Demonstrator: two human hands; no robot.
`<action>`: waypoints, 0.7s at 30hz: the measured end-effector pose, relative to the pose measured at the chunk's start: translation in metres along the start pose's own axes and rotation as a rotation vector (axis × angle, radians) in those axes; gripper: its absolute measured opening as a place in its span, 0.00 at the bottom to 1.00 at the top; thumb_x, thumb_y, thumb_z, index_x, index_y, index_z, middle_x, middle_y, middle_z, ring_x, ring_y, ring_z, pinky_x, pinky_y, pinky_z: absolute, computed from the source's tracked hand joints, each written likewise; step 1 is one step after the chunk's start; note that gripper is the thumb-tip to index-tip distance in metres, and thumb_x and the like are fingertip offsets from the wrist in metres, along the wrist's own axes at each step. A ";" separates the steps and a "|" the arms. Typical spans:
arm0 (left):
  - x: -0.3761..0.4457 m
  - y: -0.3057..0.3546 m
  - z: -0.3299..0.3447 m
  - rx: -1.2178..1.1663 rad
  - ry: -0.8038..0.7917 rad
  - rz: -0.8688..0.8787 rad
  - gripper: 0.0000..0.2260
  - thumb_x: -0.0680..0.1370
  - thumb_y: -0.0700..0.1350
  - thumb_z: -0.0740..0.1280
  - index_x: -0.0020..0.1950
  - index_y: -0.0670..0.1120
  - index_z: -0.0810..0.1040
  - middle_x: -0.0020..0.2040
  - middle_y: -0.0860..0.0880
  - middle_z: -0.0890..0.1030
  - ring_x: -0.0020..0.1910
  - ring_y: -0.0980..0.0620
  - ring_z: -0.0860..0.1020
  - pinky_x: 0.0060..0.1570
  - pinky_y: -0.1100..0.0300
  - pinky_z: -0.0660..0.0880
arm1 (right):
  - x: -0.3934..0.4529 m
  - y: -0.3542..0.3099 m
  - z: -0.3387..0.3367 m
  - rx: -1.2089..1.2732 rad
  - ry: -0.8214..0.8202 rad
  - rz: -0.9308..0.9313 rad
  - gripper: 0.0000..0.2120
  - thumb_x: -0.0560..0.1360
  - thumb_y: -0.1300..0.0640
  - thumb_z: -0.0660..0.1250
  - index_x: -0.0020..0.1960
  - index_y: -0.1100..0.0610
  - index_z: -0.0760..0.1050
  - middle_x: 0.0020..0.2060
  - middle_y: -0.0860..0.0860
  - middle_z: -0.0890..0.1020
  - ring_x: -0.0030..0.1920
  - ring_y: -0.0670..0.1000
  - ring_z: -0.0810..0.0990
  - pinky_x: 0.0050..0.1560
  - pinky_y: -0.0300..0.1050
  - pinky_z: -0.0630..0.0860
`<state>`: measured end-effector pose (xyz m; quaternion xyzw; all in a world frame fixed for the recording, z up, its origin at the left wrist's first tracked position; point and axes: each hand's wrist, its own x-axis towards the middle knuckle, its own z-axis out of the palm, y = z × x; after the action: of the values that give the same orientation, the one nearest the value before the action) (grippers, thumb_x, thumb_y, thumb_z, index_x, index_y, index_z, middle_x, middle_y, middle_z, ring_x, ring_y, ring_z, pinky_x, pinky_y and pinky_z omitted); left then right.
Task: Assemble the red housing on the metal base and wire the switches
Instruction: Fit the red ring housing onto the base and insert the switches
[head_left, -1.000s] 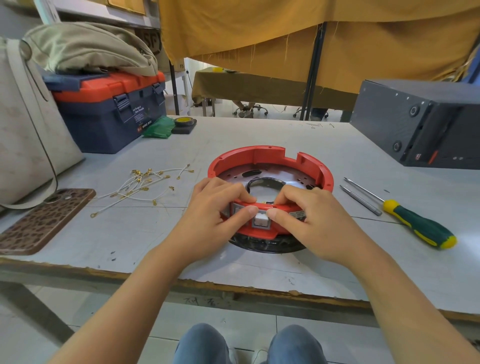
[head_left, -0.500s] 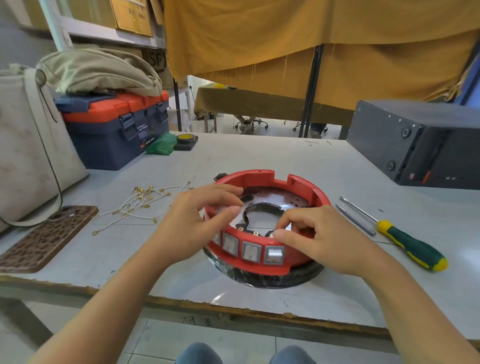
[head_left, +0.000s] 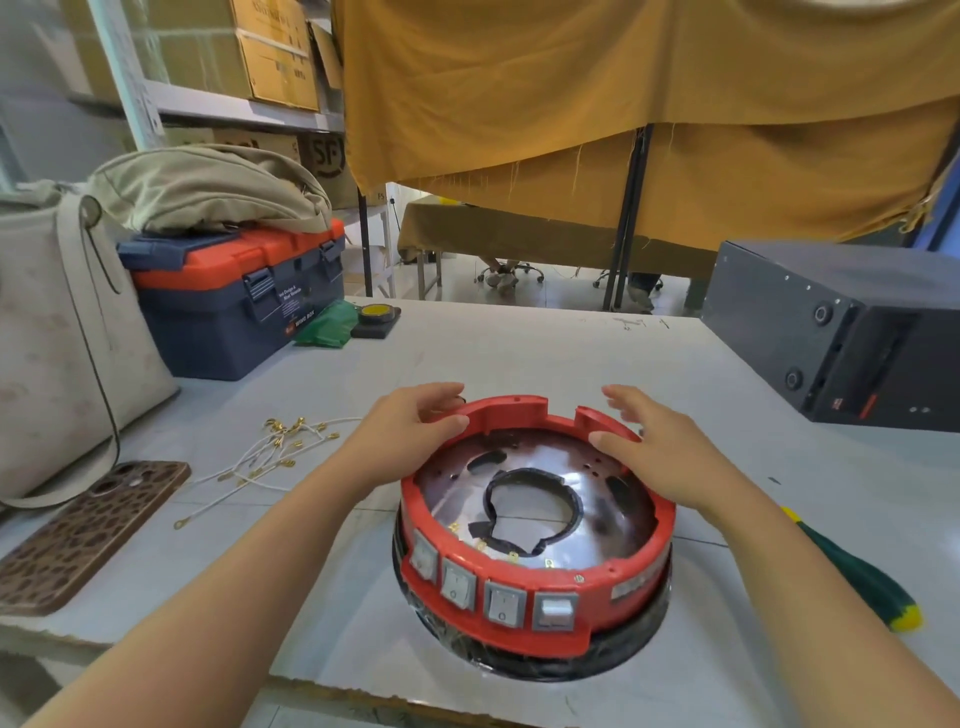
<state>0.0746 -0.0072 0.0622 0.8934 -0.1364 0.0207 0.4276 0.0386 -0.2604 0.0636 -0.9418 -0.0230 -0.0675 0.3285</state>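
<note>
The round red plastic housing (head_left: 535, 587) looks smooth and semi-matt, ringing a mirror-glossy metal base plate (head_left: 597, 499). Its grey rocker switches (head_left: 501, 603) appear to be smooth plastic. The pale grey tabletop (head_left: 519, 358) looks matt and scuffed.

Grey worktable (head_left: 519, 358), chipped front edge. On it: toolbox (head_left: 234, 306), beige bag (head_left: 57, 343), phone (head_left: 83, 535), white wires (head_left: 260, 457), red housing (head_left: 535, 613) on metal base (head_left: 524, 499), screwdriver (head_left: 857, 571), black box (head_left: 831, 332).
</note>
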 end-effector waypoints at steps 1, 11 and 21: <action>0.003 -0.001 -0.001 0.010 0.019 0.007 0.16 0.77 0.46 0.66 0.65 0.52 0.74 0.58 0.54 0.81 0.54 0.57 0.77 0.54 0.66 0.70 | 0.006 0.001 0.002 0.050 -0.036 0.016 0.24 0.76 0.52 0.66 0.71 0.51 0.65 0.67 0.49 0.72 0.66 0.51 0.71 0.63 0.43 0.65; 0.041 -0.032 -0.015 0.137 0.086 -0.036 0.09 0.78 0.43 0.64 0.56 0.49 0.80 0.52 0.52 0.82 0.50 0.55 0.78 0.52 0.61 0.72 | 0.057 -0.001 0.004 0.181 -0.231 -0.038 0.05 0.74 0.52 0.69 0.43 0.52 0.82 0.43 0.45 0.83 0.46 0.46 0.78 0.50 0.38 0.72; 0.110 -0.052 0.005 0.419 -0.105 -0.006 0.22 0.75 0.40 0.67 0.69 0.48 0.71 0.64 0.45 0.75 0.59 0.47 0.75 0.57 0.61 0.69 | 0.084 0.000 0.024 0.383 -0.352 -0.040 0.09 0.72 0.52 0.70 0.44 0.58 0.81 0.43 0.53 0.84 0.41 0.44 0.79 0.49 0.37 0.74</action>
<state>0.1937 -0.0046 0.0365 0.9630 -0.1484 0.0009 0.2248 0.1239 -0.2455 0.0574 -0.8591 -0.1108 0.0964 0.4903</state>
